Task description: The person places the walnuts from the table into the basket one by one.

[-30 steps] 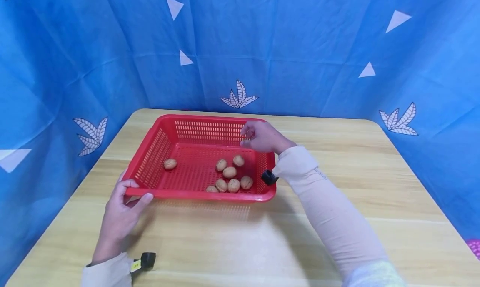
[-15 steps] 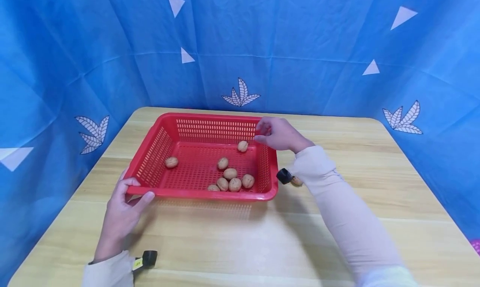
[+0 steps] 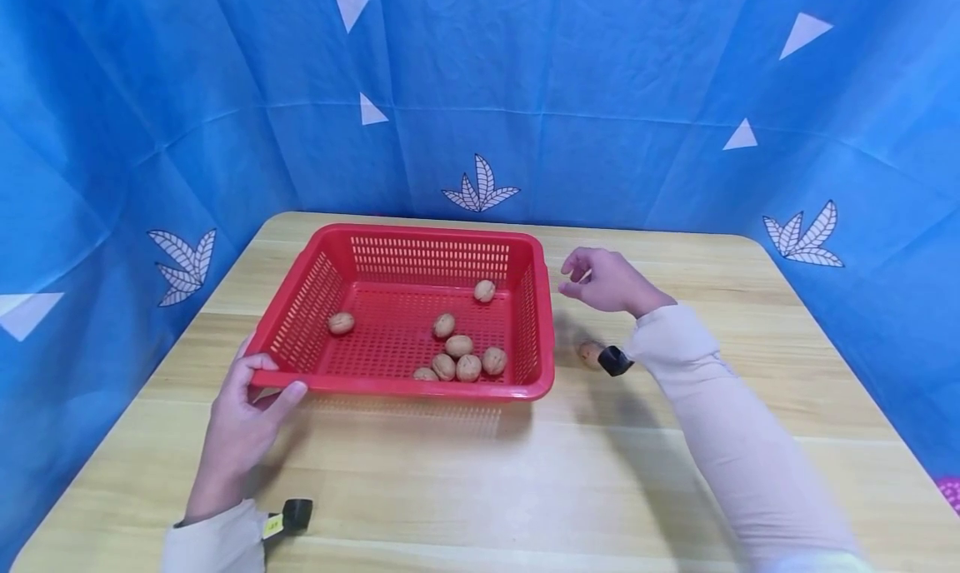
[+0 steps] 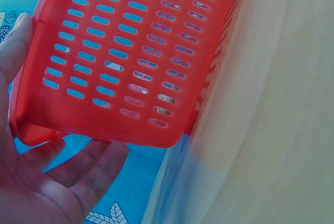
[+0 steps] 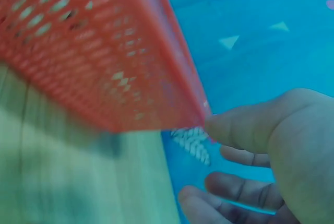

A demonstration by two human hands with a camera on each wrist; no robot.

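A red plastic basket (image 3: 405, 385) with slotted walls stands on the table, holding several walnuts (image 3: 459, 346). One walnut (image 3: 484, 291) lies by its far right corner and another (image 3: 341, 323) near the left wall. My left hand (image 3: 243, 423) grips the basket's near left corner, thumb over the rim; the left wrist view shows its fingers (image 4: 99, 169) at the basket's end. Just right of the basket my right hand (image 3: 607, 280) hovers over the table with loosely bent fingers and nothing in them. Below it a walnut (image 3: 589, 354) rests on the table, partly covered by the wrist camera.
The wooden table (image 3: 480, 490) reaches back to a blue curtain (image 3: 600, 73) with leaf and triangle prints, which hangs behind it and on both sides. A black camera (image 3: 615, 361) sits at the right wrist, another camera (image 3: 297, 515) at the left.
My right hand has let go of a walnut at the basket's far right and moved out over the right rim. A walnut on the table has come into view. The left hand stays put.
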